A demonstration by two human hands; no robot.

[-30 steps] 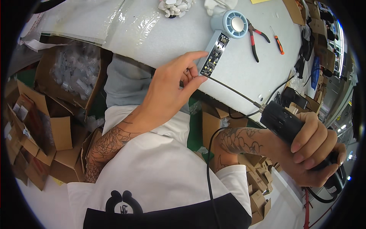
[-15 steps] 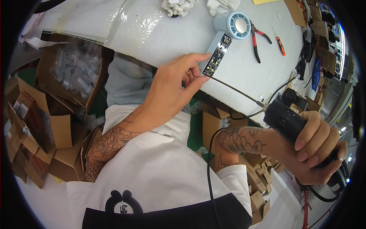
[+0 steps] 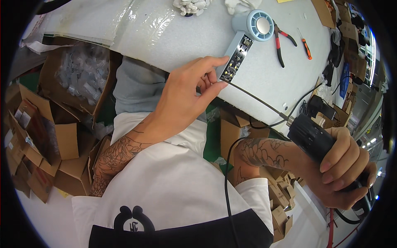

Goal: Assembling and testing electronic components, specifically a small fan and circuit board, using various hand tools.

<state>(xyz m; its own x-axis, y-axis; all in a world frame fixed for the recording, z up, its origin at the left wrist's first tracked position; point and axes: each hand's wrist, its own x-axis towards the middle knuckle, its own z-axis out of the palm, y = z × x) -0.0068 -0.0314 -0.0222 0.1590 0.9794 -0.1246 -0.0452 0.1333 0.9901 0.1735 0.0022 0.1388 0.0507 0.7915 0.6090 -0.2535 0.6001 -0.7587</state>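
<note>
A light-blue handheld fan [image 3: 263, 25] lies on the white tabletop, its handle opened to show a dark circuit board [image 3: 237, 60]. My left hand [image 3: 194, 84] grips the lower end of the handle, index finger along its side and thumb at its end. In my right hand [image 3: 345, 165] is a corded black electric screwdriver [image 3: 311, 135], fingers wrapped round its body. Its long thin bit [image 3: 256, 99] slants across to the handle's lower end, by my left thumb. The exact contact of the tip is hidden there.
Red-handled pliers [image 3: 280, 51] and a small orange screwdriver [image 3: 306, 49] lie right of the fan. White plastic parts [image 3: 192, 5] are piled at the far edge. A carton of clear-wrapped pieces [image 3: 84, 76] stands left; the black cord [image 3: 226, 186] hangs across my front.
Little differs. My right hand and the electric screwdriver have dipped slightly, and the view has shifted a touch. My left hand keeps its hold on the fan's handle.
</note>
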